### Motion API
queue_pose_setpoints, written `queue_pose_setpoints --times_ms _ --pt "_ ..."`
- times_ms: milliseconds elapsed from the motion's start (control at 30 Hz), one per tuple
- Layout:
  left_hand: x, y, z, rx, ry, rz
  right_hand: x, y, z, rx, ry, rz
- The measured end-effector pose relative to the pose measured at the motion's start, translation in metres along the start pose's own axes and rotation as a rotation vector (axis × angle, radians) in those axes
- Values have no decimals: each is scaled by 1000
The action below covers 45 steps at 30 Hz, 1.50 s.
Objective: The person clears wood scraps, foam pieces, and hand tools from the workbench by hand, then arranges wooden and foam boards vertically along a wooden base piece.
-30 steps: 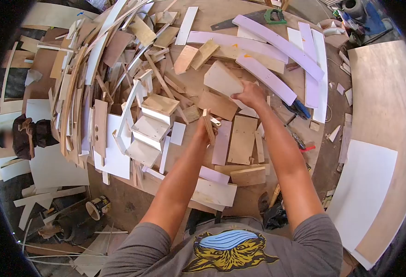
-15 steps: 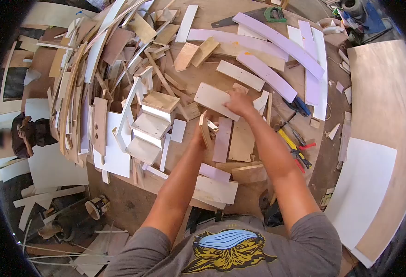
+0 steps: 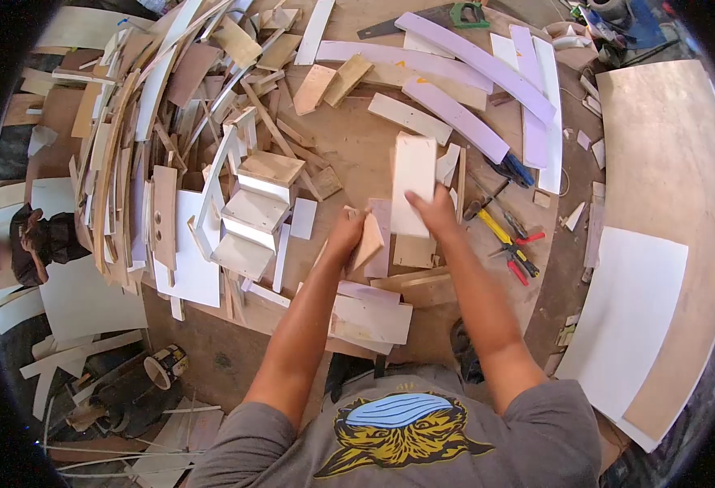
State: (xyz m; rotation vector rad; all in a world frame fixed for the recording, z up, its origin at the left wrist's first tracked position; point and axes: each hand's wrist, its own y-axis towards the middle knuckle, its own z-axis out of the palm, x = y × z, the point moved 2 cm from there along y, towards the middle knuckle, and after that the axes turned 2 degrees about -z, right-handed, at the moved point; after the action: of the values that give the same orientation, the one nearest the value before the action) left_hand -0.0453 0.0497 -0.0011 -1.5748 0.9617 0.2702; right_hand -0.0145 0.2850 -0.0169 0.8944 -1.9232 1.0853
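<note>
My right hand (image 3: 435, 213) grips a pale rectangular board (image 3: 413, 180) by its lower right edge, with the board's long side pointing away from me. A smaller light-brown wood piece (image 3: 369, 244) is held tilted in my left hand (image 3: 347, 233), its fingers wrapped around the upper edge. Below and between my hands lie a lilac-painted board (image 3: 380, 259) and a bare wood panel (image 3: 413, 252). To the left of my left hand stands a small stepped wooden piece (image 3: 253, 213) with white risers.
A heap of wood offcuts (image 3: 203, 73) covers the table's left side. Lilac curved strips (image 3: 471, 65) and a green-handled handsaw (image 3: 468, 15) lie at the back. Pliers and other hand tools (image 3: 499, 232) lie right. A person (image 3: 28, 240) is at far left.
My right hand has picked up the pale board and turned it from slanting sideways to pointing away from me. My left hand has turned its wood piece so a broad face shows.
</note>
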Motion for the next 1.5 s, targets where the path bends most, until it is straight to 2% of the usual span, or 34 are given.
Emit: queue_pose_setpoints --times_ms 33,67,100,133,200,233,267,367,433,533,567,667,767,867,900,933,1000,1033,1100,1133,1200,1300,1400,1500 --pt "37 20 2 28 177 -41 -27 -21 -1 -46 -51 34" --pt "35 11 3 32 362 -31 -43 -42 -3 -65 -135 -68" --pt "25 -3 3 35 548 -20 -31 -70 -8 -25 -124 41" --pt "12 -18 4 38 735 -8 -35 -84 -2 -110 -266 41" --pt "-5 -34 11 48 807 1 -37 -102 12 -280 -545 40" --pt "-8 -33 14 89 837 15 -34 -104 12 -194 -430 105" --pt "-10 -35 16 130 868 30 -32 -103 14 -206 -402 119" --pt "10 -21 26 76 819 56 -38 -94 19 -266 -324 177" --pt "8 -17 22 103 738 2 -43 -86 19 -314 -287 243" --pt "27 -5 6 85 493 -32 -28 -80 11 -43 -95 327" --pt "30 4 1 139 490 -55 -10 -87 8 -113 -31 244" --pt "50 22 -4 258 402 -57 -32 -70 13 -30 70 194" --pt "61 19 -2 302 439 62 5 -86 2 -125 264 75" --pt "55 4 -5 272 391 118 -38 -68 -3 -115 163 -51" --pt "51 -7 -10 256 348 114 -8 -85 -20 -69 217 -22" --pt "43 -25 -18 113 216 129 10 -101 -31 -12 248 -16" --pt "17 -50 -49 151 69 -50 27 -121 -47 103 316 -13" --pt "12 -61 -67 175 -33 -1 20 -128 -49 146 349 22" --pt "10 -86 -100 163 -200 57 -6 -142 -44 233 88 -66" --pt "-1 -113 -117 171 -176 -9 -7 -154 -41 273 -44 -109" --pt "55 -92 -138 221 -334 9 -11 -180 -19 495 -76 -42" --pt "70 -125 -141 152 -420 61 -30 -208 30 721 -142 -79" --pt "102 -114 -142 158 -299 -23 -8 -228 51 598 -604 -464" --pt "65 -139 -130 168 -181 -66 7 -219 39 470 -624 -565"
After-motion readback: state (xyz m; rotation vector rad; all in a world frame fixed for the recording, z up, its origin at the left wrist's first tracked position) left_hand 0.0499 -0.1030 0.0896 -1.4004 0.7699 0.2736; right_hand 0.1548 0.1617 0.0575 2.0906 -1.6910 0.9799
